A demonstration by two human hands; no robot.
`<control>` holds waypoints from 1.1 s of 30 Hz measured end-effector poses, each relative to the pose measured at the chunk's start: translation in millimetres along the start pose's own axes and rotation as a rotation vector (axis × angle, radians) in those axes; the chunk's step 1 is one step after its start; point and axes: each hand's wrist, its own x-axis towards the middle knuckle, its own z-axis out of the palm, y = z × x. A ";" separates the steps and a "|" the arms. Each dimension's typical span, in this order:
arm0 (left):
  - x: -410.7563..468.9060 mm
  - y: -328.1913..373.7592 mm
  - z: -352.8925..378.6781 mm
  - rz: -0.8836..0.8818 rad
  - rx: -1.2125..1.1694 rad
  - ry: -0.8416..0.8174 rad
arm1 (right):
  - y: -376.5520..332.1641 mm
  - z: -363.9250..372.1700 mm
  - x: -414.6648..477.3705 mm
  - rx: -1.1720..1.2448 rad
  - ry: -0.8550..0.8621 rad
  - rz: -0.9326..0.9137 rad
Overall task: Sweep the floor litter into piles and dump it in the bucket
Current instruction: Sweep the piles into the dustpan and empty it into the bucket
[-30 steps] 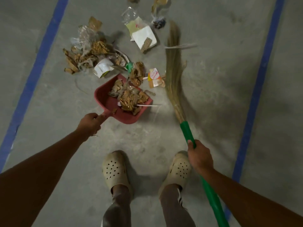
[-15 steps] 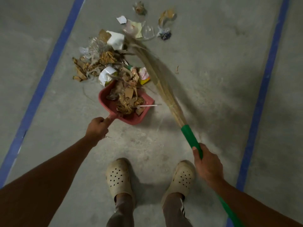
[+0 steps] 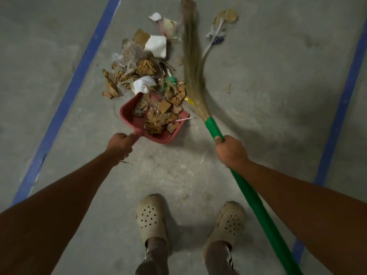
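in the middle of the frame the red dustpan (image 3: pixel 139 124) sits on the floor (image 3: pixel 258 86), already heaped with brown scraps. left hand (image 3: pixel 121 144) is wrapped tight round its handle, right hand (image 3: pixel 231 150) is closed on the green broom (image 3: pixel 213 129) shaft, bristles reaching up toward the top of the frame, just right of the litter (image 3: pixel 137 66). most of the pile is still on the floor above and upper left of the pan, and a few stray bits (image 3: pixel 222 22) sit off at the upper right. no bucket in view, so can't say where it is.

what could go wrong imo: the pan looks pretty full, so pushing more in could spill stuff over the sides or back lip. the clear plastic and paper look light, a hard flick might scatter them instead. also the pan seems angled a bit, so litter could slide under the front edge if it isn't flat.

floor is bare grey concrete, scuffed and dusty, with blue lines (image 3: pixel 79 66) running up both sides. lighting is dim, with soft shadows by the shoes (image 3: pixel 151 217).
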 end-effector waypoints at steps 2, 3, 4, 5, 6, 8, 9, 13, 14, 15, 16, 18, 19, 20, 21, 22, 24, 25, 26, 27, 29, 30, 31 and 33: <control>-0.9 10.2 5.0 0.007 0.013 0.000 | -6.0 5.4 -11.8 -0.053 -0.035 -0.055; -3.0 15.7 7.5 0.010 0.013 0.005 | -7.7 7.6 -19.3 -0.072 -0.063 -0.090; -6.0 21.3 9.9 0.014 0.005 0.010 | -9.0 8.7 -27.9 -0.085 -0.087 -0.122; -9.8 27.3 12.1 0.022 -0.006 0.015 | -8.8 9.6 -36.6 -0.090 -0.110 -0.148; -14.8 32.7 13.4 0.033 -0.019 0.019 | -7.8 8.6 -45.4 -0.086 -0.127 -0.161; -28.7 45.2 12.7 0.055 -0.038 0.015 | -3.8 1.3 -61.3 -0.084 -0.144 -0.171; -37.4 51.0 11.4 0.062 -0.039 0.008 | -1.3 -5.9 -69.1 -0.100 -0.147 -0.176; -84.5 71.6 -0.3 0.072 -0.039 -0.010 | 9.2 -53.7 -105.0 -0.176 -0.152 -0.172; -99.2 76.0 -4.0 0.071 -0.043 -0.012 | 12.4 -67.8 -115.1 -0.184 -0.153 -0.168; -113.8 80.8 -8.9 0.072 -0.050 -0.011 | 13.7 -82.7 -125.5 -0.190 -0.155 -0.166; -130.9 84.5 -14.3 0.069 -0.058 -0.013 | 15.5 -98.1 -138.7 -0.193 -0.154 -0.164; -166.3 95.4 -28.0 0.075 -0.082 -0.022 | 17.6 -130.7 -166.1 -0.190 -0.133 -0.173; -186.3 100.3 -36.3 0.077 -0.090 -0.021 | 18.0 -146.5 -182.9 -0.185 -0.125 -0.178; -206.0 107.1 -45.4 0.087 -0.095 -0.019 | 17.5 -163.0 -199.1 -0.172 -0.116 -0.180; -226.2 112.6 -54.6 0.096 -0.099 -0.017 | 17.9 -179.2 -216.8 -0.155 -0.111 -0.172; -247.7 119.1 -64.9 0.105 -0.103 -0.011 | 17.0 -194.4 -234.6 -0.138 -0.107 -0.167; -288.7 133.0 -86.4 0.131 -0.121 -0.003 | 11.3 -221.6 -269.6 -0.095 -0.098 -0.161; -308.2 141.4 -96.6 0.149 -0.131 -0.001 | 6.7 -234.5 -287.0 -0.064 -0.090 -0.153; -327.7 148.5 -107.3 0.161 -0.145 -0.003 | 1.4 -246.3 -305.0 -0.032 -0.084 -0.143; -346.1 154.5 -117.4 0.173 -0.167 -0.005 | -4.3 -255.8 -323.7 0.005 -0.077 -0.131; -381.1 167.0 -136.5 0.190 -0.220 -0.007 | -15.3 -273.8 -360.1 0.094 -0.046 -0.117; -398.8 172.8 -147.3 0.202 -0.248 -0.006 | -20.9 -282.9 -379.6 0.146 -0.034 -0.113; -416.4 178.6 -158.7 0.221 -0.271 -0.007 | -26.7 -292.9 -400.1 0.192 -0.019 -0.110; -448.7 187.7 -181.0 0.274 -0.295 0.000 | -35.8 -311.6 -438.6 0.251 0.016 -0.116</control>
